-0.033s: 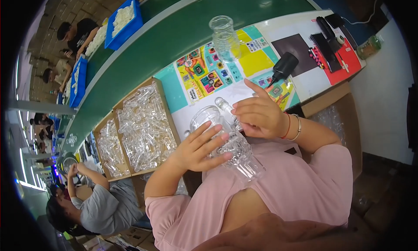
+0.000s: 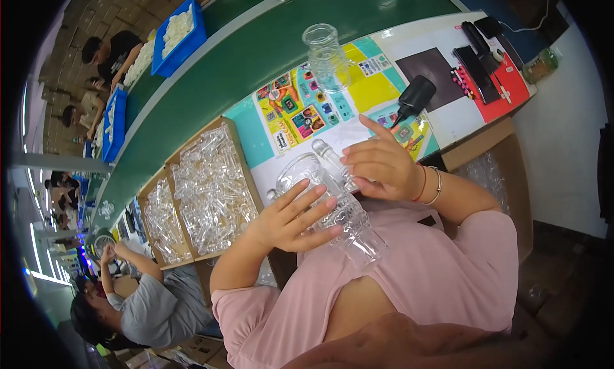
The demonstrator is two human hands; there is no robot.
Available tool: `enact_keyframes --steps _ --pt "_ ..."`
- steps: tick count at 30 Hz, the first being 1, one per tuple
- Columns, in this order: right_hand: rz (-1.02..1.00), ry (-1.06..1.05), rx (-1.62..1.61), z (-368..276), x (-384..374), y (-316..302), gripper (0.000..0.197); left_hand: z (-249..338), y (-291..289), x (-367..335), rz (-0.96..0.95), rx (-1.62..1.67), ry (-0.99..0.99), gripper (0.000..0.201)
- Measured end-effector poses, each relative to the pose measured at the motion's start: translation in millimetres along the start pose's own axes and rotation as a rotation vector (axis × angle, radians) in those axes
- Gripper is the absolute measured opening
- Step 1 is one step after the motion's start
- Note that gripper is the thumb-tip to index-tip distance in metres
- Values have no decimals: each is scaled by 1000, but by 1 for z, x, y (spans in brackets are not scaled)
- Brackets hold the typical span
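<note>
My left hand (image 2: 295, 223) is wrapped round a clear glass vessel (image 2: 352, 231) with a ribbed, moulded wall, holding it tilted in front of my chest. The wide rim points away from me. In my right hand (image 2: 385, 167) is a clear rod-like piece (image 2: 326, 153) with a rounded end, pinched between thumb and fingers along the vessel's right side. Whether the piece touches the wall cannot be made out. A small clear knob (image 2: 273, 194) shows left of the rim, partly behind my left hand.
Left are cardboard trays (image 2: 247, 167) of clear rod-like pieces. A similar glass vessel (image 2: 327, 59) stands ahead on printed sheets. A black nozzle bottle (image 2: 417, 97) lies right. Beyond are a green conveyor (image 2: 256, 62) and blue bins (image 2: 199, 33). A person in grey (image 2: 163, 311) sits left.
</note>
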State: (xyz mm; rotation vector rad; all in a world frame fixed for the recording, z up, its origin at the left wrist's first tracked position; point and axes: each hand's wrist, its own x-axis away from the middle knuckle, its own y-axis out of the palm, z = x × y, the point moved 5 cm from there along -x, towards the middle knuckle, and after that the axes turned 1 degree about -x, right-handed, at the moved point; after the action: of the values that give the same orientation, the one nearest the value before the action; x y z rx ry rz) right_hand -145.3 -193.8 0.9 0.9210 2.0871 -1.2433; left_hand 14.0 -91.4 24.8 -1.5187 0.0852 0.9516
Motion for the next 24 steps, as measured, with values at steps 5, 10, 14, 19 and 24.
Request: enact_keyframes --steps 5,10,14,19,24 --pt "185 297 -46 21 43 -47 22 -109 -8 18 116 -22 -468 59" --pt "155 550 184 23 114 -76 18 -279 -20 70 682 333 -1089 55" --pt "74 542 281 26 138 -79 19 -371 -24 125 566 721 -1317 62" --pt "1 555 486 56 126 -79 35 -364 -41 141 550 158 -1440 84" --pt "-247 453 769 113 79 -74 61 -332 -64 155 239 -786 -1018 64"
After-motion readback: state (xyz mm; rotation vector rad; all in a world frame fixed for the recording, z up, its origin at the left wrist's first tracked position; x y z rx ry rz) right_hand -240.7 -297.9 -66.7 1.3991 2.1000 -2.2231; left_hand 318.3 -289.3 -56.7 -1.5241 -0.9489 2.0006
